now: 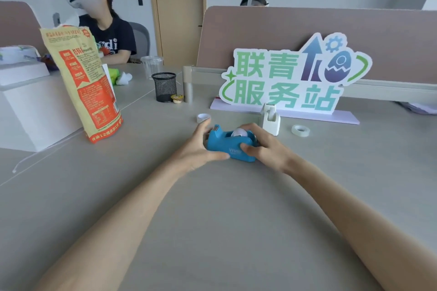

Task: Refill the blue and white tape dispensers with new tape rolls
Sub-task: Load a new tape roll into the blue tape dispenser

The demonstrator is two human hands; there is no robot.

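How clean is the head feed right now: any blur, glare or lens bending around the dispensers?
Head view: even, soft light, only faint shadows under the left hand and right hand; no glare on the blue dispenser; the white dispenser and the tape roll look slightly soft; wide-angle bending stretches the forearms and curves the desk edges.

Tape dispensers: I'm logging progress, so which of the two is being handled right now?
The blue tape dispenser, gripped by the left hand and right hand. The white tape dispenser stands untouched behind it.
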